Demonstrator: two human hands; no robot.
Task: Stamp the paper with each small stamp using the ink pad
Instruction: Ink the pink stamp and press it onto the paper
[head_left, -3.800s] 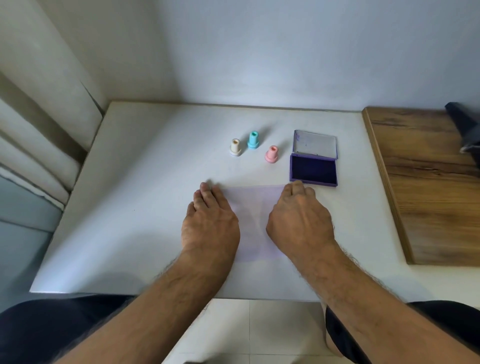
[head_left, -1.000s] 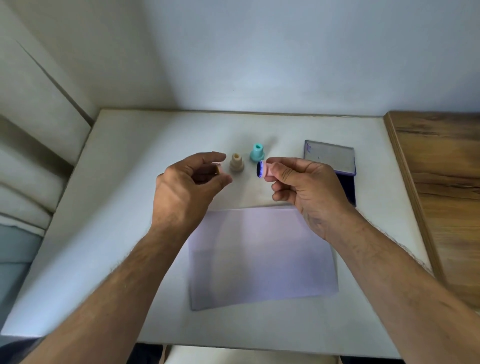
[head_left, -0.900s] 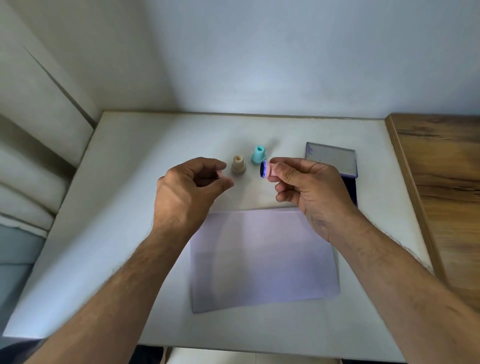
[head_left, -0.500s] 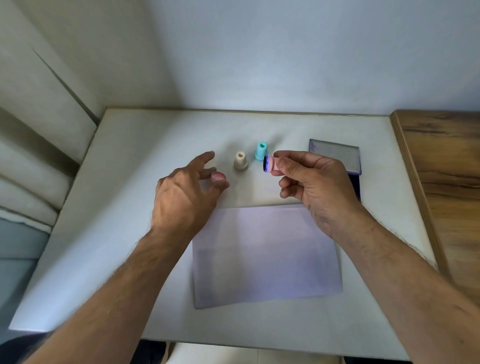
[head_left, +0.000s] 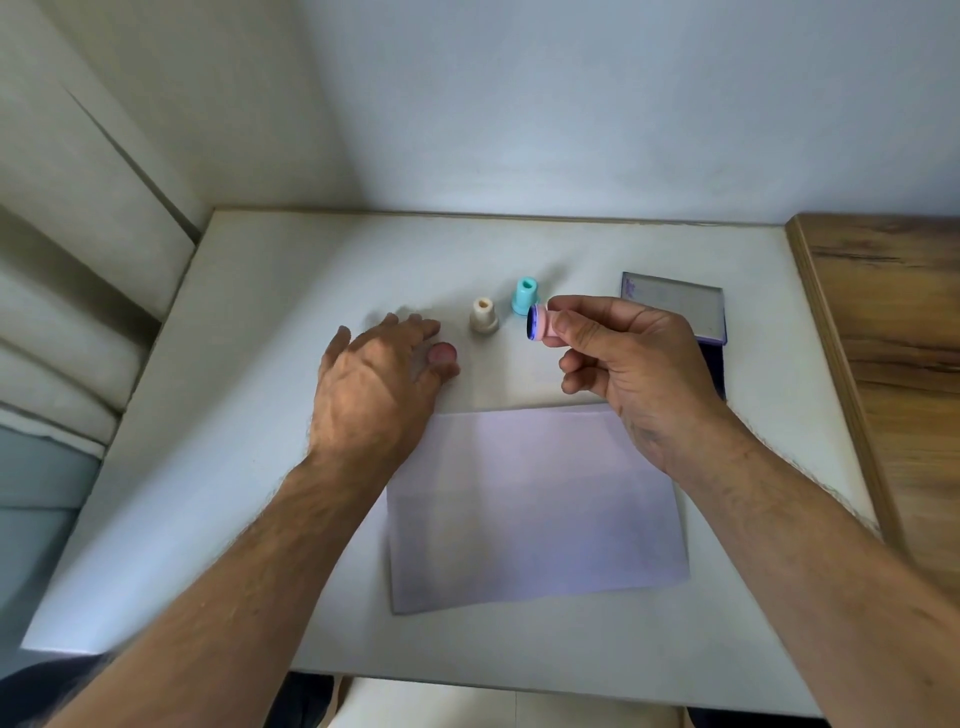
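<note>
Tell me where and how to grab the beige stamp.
Pinch the beige stamp by its narrow upper neck, coming straight down from above. It stands upright on its wider base, and the teal stamp close behind on its right leaves little room for a sideways approach.

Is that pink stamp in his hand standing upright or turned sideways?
Turned sideways. The right hand pinches the pink stamp in the air, its dark inked face pointing left, unlike the beige stamp standing upright.

The held stamp (head_left: 540, 323) is pink with a blue inked face. Beige stamp (head_left: 484, 315) and teal stamp (head_left: 524, 295) stand near pale lilac paper (head_left: 535, 499) and a purple ink pad (head_left: 675, 306).
</note>
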